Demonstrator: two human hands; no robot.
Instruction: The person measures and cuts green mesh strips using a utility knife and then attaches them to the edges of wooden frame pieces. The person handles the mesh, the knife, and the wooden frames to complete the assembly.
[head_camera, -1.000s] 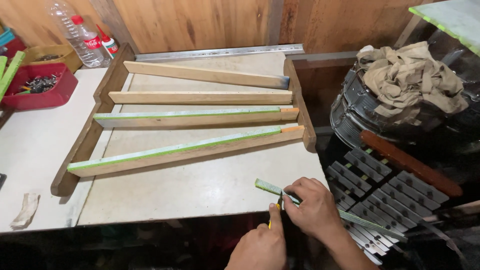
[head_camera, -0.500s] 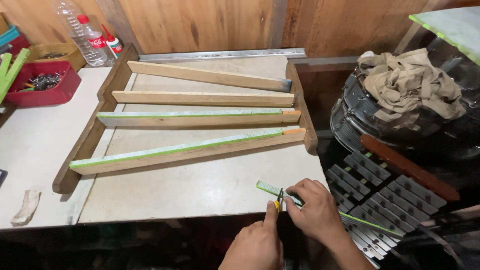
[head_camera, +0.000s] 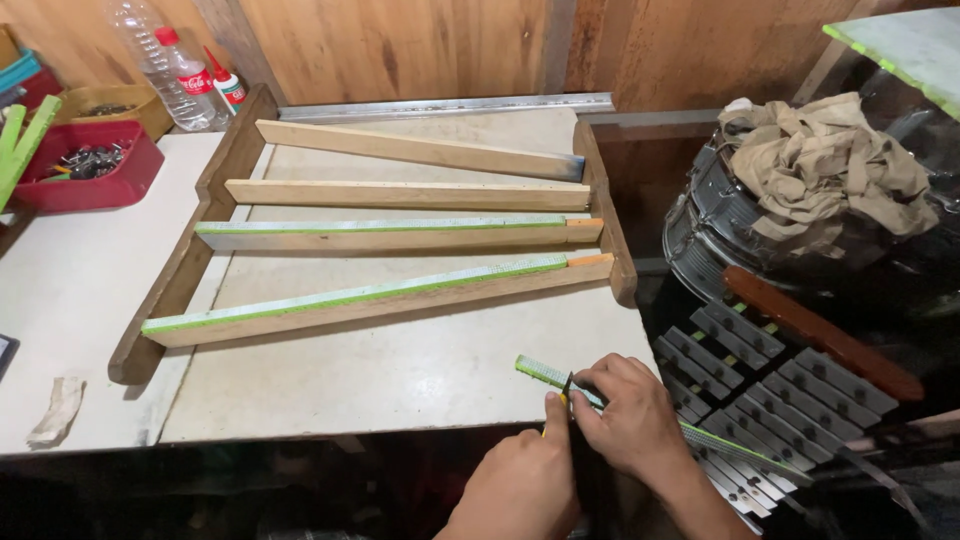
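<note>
Wood-panelled wall at the back, and below it a pale surface (head_camera: 400, 370) carrying a dark wooden frame (head_camera: 190, 260) with four long slats fanned across it, two of them edged in green. Down at the near edge, both hands are close together on a thin green-edged strip (head_camera: 540, 372). The left hand (head_camera: 520, 485) comes up from below with its thumb raised, pinching a small yellow-and-dark tool (head_camera: 566, 388) against the strip. The right hand (head_camera: 628, 415) sits just beside it, fingers curled over and clamped on the strip, covering its middle. The strip's free end pokes out to the upper left of the hands, resting on the surface; its other end runs lower right, past the surface's edge, over a set of grey metal bars (head_camera: 760, 370). So the long axis is a shallow diagonal, upper left to lower right. Off to the right, a crumpled tan cloth (head_camera: 820, 160) sits on a round metal drum. Far left, a red tray (head_camera: 80, 180) of hardware and a clear plastic bottle (head_camera: 160, 60).
</note>
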